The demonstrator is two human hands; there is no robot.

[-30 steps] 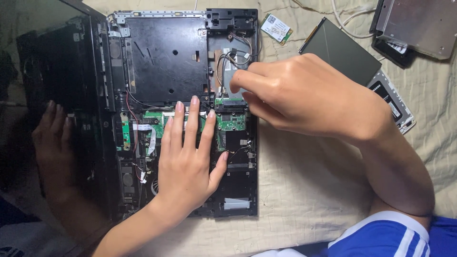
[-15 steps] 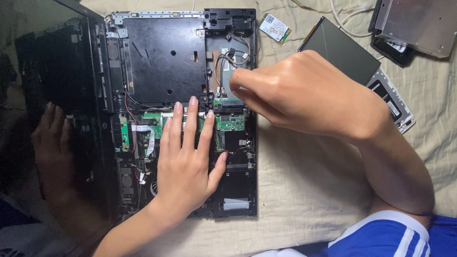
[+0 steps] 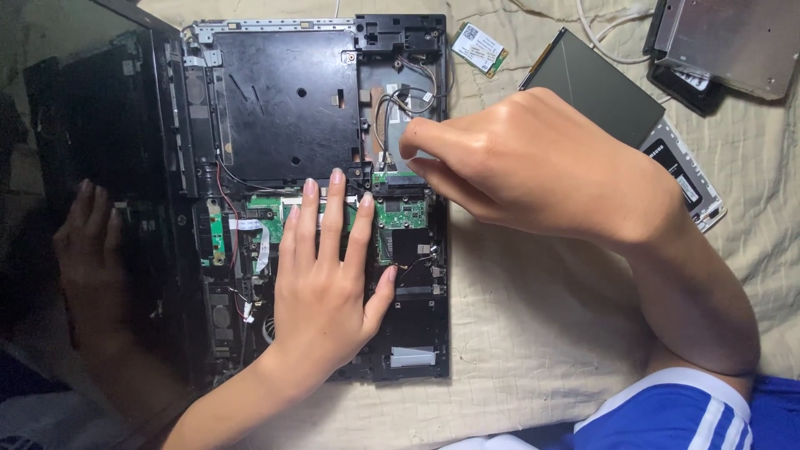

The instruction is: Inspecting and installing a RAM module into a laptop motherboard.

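An opened black laptop base point(image 3: 283, 108) lies on a beige cloth, its green circuit board point(image 3: 402, 213) and thin wires exposed. My left hand point(image 3: 325, 283) rests flat on the board, fingers spread, holding nothing. My right hand point(image 3: 533, 167) reaches in from the right with fingers pinched together at the board's upper edge beside a grey metal plate point(image 3: 400, 125). Whether something small sits between those fingertips is hidden. The glossy laptop screen point(image 3: 83, 208) folds out to the left and mirrors my left hand.
A small green wireless card point(image 3: 480, 48) lies above the laptop. To the right lie a dark flat drive point(image 3: 596, 87), a silver-edged drive point(image 3: 687, 179) and a grey metal drive caddy point(image 3: 725, 42). White cables point(image 3: 600, 37) run along the top. Beige cloth point(image 3: 533, 333) covers the surface.
My right hand has shifted slightly toward the board's upper edge. The left hand stays flat in place.
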